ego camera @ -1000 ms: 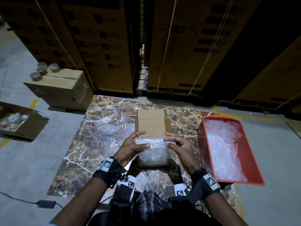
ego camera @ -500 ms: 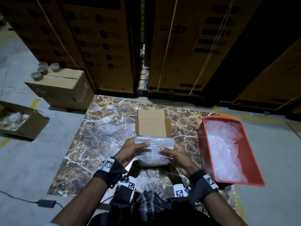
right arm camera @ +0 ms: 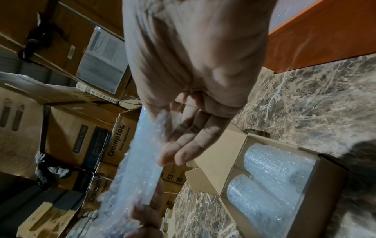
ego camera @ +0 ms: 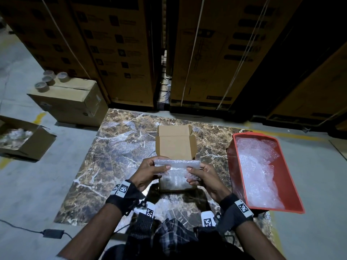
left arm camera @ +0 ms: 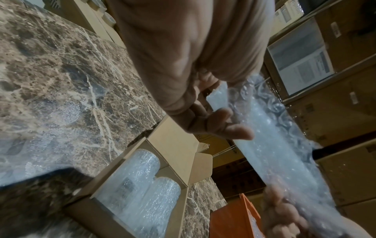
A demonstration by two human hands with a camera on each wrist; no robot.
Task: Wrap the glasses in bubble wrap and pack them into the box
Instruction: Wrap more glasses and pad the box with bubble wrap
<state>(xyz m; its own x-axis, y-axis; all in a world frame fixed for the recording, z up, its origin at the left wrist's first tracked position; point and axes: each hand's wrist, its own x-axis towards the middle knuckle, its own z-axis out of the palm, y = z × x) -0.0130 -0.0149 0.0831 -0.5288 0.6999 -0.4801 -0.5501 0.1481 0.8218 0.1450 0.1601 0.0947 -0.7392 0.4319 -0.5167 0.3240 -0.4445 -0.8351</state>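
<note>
Left hand point(ego camera: 148, 170) and right hand point(ego camera: 203, 175): each grip pinches an end of folded bubble wrap point(ego camera: 176, 164) above open box point(ego camera: 175, 145); two wrapped bundles point(left arm camera: 140, 185), apparently glasses, inside.

The near part of the box point(ego camera: 175, 147) is covered by both hands and the bubble wrap sheet point(ego camera: 176, 163) in the head view. The wrapped bundles point(left arm camera: 140, 183) are blurred; glasses inside cannot be made out.
</note>
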